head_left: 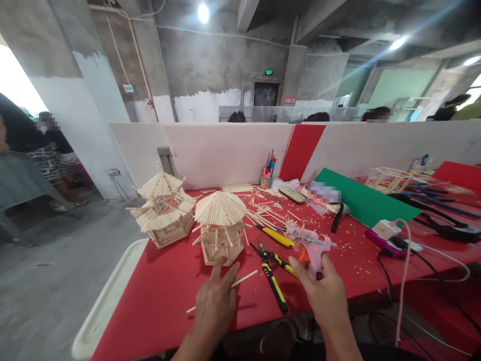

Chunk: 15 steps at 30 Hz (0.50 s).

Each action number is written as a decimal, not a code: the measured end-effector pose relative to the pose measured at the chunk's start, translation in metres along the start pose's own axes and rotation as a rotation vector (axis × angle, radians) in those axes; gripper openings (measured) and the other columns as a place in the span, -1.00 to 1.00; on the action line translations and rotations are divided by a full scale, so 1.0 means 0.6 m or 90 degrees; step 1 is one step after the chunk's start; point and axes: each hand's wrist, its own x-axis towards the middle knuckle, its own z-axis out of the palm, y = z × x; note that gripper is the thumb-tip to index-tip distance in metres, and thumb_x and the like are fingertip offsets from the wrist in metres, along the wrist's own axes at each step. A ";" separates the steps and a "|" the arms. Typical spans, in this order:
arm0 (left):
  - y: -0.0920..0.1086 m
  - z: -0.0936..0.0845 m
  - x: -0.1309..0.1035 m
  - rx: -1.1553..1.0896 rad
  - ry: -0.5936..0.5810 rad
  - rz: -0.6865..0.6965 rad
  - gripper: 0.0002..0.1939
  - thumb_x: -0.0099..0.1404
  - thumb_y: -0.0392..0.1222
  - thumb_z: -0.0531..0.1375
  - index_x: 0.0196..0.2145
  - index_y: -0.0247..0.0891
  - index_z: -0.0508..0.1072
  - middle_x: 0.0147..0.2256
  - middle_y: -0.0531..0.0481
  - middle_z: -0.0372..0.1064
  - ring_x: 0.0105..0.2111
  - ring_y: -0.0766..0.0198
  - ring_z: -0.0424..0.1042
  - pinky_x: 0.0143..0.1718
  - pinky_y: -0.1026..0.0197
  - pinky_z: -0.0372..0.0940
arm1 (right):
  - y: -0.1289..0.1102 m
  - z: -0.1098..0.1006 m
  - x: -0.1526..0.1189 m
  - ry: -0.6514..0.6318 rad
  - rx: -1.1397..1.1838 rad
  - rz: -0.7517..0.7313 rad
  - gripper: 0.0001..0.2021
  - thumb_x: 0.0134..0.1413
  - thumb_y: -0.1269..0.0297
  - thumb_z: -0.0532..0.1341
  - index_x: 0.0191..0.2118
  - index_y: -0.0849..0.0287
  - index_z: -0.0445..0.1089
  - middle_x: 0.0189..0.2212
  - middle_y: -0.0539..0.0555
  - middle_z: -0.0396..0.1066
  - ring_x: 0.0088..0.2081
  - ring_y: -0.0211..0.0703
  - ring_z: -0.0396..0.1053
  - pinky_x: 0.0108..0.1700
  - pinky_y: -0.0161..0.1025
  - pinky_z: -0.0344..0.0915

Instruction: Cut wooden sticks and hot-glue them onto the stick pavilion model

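The front hut (220, 213), a stick-built model with a conical roof, stands upright on the red table (150, 311), directly ahead of the left hand (218, 297). The left hand grasps a stick (246, 278), which passes crosswise with one end clear on each side of the hand. The index finger is extended to the lower front edge of the hut; whether it touches cannot be determined.

The right hand (326, 285) is closed around the handle of the pink glue gun (313, 244). The nozzle end of the gun cannot be made out clearly.

The pliers (273, 286), with yellow and black grips, lie between the two hands, handles spread and tips directed away from the person. A yellow cutter (278, 237) lies beyond them, near the gun.

The rear hut (161, 213), with a two-tier roof, stands to the left of the front hut. Loose sticks (237, 188) and scraps lie behind and to the right of the front hut. A pen cup (266, 176) stands near the white partition (218, 150). A green board (364, 203) rests at the right, with a power strip (391, 246) in front of it.
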 end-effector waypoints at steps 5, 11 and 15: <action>0.010 0.028 0.024 0.297 -0.070 -0.021 -0.45 0.26 -0.33 -0.01 0.19 -0.05 0.22 -0.07 -0.21 0.36 -0.42 0.11 0.47 -0.49 0.17 0.27 | 0.012 0.015 0.008 -0.055 0.128 0.039 -0.61 -0.20 -0.05 0.30 -0.37 0.19 0.32 -0.65 -0.13 0.26 -0.59 -0.30 0.19 -0.52 -0.35 0.17; 0.004 0.023 0.037 0.371 -0.079 -0.050 -0.44 0.28 -0.32 -0.04 0.24 -0.19 0.13 -0.10 -0.23 0.37 -0.38 0.10 0.48 -0.48 0.18 0.25 | -0.002 0.030 0.015 -0.138 0.097 0.001 -0.65 -0.09 -0.05 0.19 -0.42 0.20 0.35 -0.70 -0.10 0.21 -0.64 -0.30 0.12 -0.58 -0.36 0.08; -0.003 0.014 0.030 0.338 -0.068 -0.041 -0.50 0.29 -0.31 -0.05 0.18 -0.15 0.23 0.12 -0.25 0.22 -0.28 0.09 0.48 -0.40 0.16 0.28 | 0.037 -0.004 0.051 -0.023 -0.218 -0.068 -0.64 -0.03 -0.02 0.09 -0.31 0.19 0.40 -0.51 0.10 0.42 -0.51 -0.13 0.31 -0.51 -0.27 0.17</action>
